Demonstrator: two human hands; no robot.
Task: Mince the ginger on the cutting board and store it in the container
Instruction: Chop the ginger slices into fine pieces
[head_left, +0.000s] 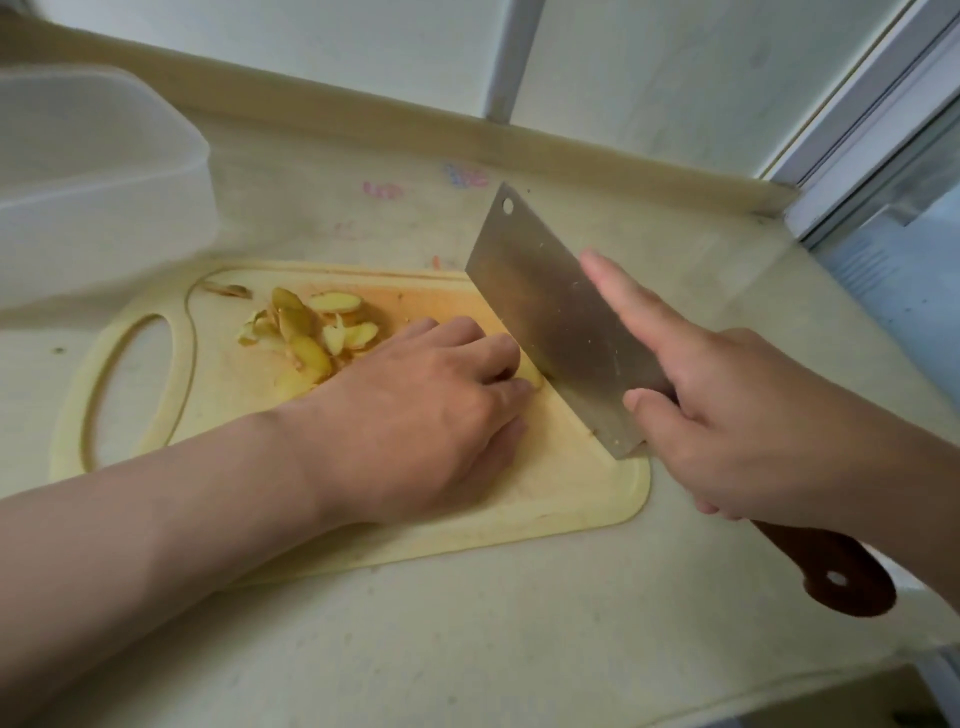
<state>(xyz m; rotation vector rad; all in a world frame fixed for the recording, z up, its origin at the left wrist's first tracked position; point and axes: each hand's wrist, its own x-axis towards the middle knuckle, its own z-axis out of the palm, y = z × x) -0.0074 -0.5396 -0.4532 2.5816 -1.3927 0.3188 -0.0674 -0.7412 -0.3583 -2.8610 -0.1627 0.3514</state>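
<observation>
A pale yellow cutting board (545, 499) lies on the counter. A heap of ginger slices (311, 332) sits on its far left part. My left hand (415, 410) lies on the board with curled fingers holding a piece of ginger (534, 376) against the blade. My right hand (748, 415) grips a steel cleaver (556, 317) near the blade's heel, with the index finger stretched along the blade's flat side. The cleaver's edge rests on the board beside the ginger piece, and its brown handle (831, 571) sticks out below my right hand.
A translucent plastic container (98, 182) stands on the counter at the far left, behind the board. The counter's raised back edge (467, 140) runs along the wall. A window frame (883, 130) is at the far right, and the counter's right edge lies close to the cleaver.
</observation>
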